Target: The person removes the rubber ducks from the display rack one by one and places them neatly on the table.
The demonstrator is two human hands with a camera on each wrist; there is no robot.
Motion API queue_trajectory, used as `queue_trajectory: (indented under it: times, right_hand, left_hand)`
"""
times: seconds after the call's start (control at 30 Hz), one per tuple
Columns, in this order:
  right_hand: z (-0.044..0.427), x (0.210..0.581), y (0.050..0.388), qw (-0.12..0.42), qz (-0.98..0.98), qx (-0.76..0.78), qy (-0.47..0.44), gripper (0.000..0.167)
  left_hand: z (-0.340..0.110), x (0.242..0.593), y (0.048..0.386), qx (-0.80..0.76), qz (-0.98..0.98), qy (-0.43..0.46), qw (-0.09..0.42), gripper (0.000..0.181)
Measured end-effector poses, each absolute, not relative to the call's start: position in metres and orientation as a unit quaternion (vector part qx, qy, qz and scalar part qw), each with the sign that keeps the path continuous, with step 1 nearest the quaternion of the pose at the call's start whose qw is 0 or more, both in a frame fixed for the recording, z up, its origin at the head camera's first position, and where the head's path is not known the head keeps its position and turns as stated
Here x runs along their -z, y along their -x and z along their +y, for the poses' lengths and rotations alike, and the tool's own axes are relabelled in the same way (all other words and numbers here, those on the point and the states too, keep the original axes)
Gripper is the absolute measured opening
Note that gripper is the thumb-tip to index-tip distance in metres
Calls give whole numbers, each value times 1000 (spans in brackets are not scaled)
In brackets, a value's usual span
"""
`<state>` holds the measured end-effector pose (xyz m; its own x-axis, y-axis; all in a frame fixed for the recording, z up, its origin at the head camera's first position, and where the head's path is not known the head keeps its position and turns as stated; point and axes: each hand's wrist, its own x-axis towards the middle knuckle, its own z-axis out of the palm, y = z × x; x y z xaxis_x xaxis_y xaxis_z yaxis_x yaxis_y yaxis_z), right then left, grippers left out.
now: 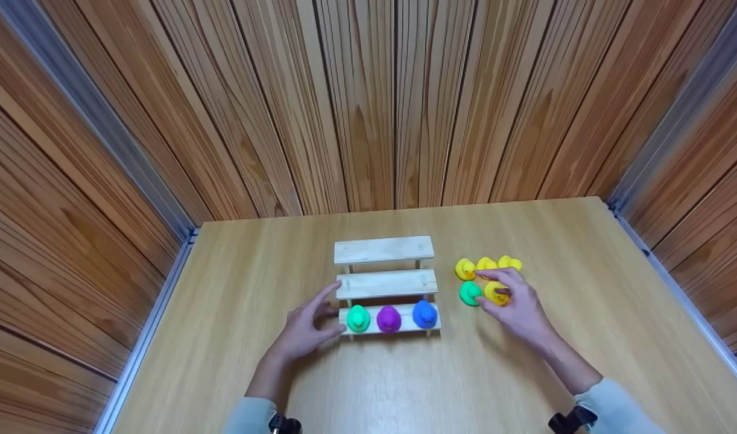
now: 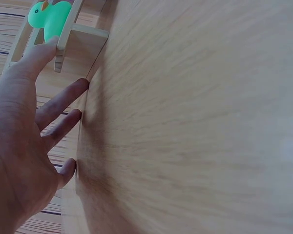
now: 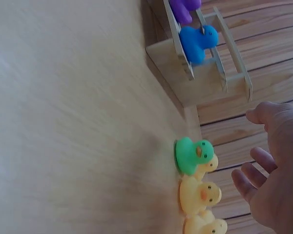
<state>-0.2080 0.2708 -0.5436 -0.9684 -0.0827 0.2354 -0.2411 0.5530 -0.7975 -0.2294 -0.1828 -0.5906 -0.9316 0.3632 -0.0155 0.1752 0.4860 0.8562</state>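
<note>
A three-step wooden rack (image 1: 386,285) stands on the table. Its lowest step bears a green rubber duck (image 1: 358,318), a purple duck (image 1: 389,319) and a blue duck (image 1: 424,314). At the rack's left end is my left hand (image 1: 305,328), fingers spread; its thumb touches the lowest step beside the green duck (image 2: 56,18). To the right, my right hand (image 1: 516,304) hovers over loose ducks with fingers parted, holding nothing. Below it are a second green duck (image 3: 188,155) and a yellow duck (image 3: 195,195), both apart from the fingers in the right wrist view.
More yellow ducks (image 1: 465,269) sit in a row behind the right hand, partly hidden by it. The rack's top step (image 1: 383,249) and middle step (image 1: 386,284) bear no ducks. Wood-panelled walls (image 1: 368,108) enclose the table (image 1: 236,289) at the back and sides.
</note>
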Motion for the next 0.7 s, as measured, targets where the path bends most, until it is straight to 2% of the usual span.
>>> queue_trajectory:
  times: [0.7]
  right_hand:
    - [209,540,204,17,-859,-492,-143,53]
  left_hand:
    - [-182,592,230,-484,858,-138,103,88]
